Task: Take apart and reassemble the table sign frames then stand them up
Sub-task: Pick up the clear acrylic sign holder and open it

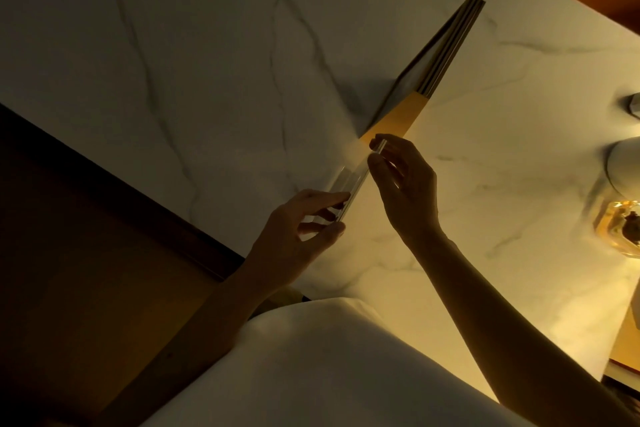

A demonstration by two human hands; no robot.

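A clear acrylic sign frame (353, 180) is held edge-on above the white marble table (173, 62), so only its thin glassy edge shows. My left hand (301, 232) pinches its near end between thumb and fingers. My right hand (401, 184) pinches its far end with the fingertips. Further back a second sign frame (446, 48) stands upright on the table, seen edge-on, with a dark face and gold-toned layered edges; an orange glow lies at its foot.
At the right edge, a round lamp base (623, 163) rests on the marble beside an amber glass object (620, 229). A dark wooden floor or bench (69, 253) lies past the table's left edge. White cloth over my lap (311, 374) fills the bottom.
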